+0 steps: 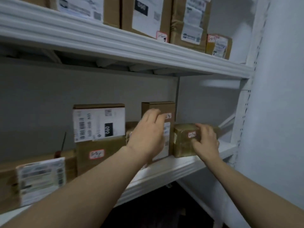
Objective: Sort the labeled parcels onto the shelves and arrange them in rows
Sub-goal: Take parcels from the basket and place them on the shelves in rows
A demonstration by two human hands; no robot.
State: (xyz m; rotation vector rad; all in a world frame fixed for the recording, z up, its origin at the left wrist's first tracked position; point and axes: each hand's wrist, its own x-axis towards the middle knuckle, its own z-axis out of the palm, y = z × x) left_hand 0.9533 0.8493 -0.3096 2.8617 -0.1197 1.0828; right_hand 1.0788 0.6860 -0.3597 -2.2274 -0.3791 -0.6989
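On the middle white shelf [172, 168] stands a row of brown cardboard parcels. My left hand [148, 134] lies with relaxed fingers against the front of a tall narrow parcel [169, 111] that carries a small red-edged label. Right of it sits a small taped box [182, 140], also with a red-edged label; my right hand [205, 140] grips its front right corner. Left of the tall parcel stands a larger box [98, 124] with a white shipping label and a red-edged tag below. A low parcel [130, 129] between them is mostly hidden by my left hand.
At the shelf's left end lies a flat parcel [39, 176] with a white label. The upper shelf [115, 41] holds several labeled boxes in a row. A white upright post [241, 116] and grey wall bound the right side. Below the shelf it is dark.
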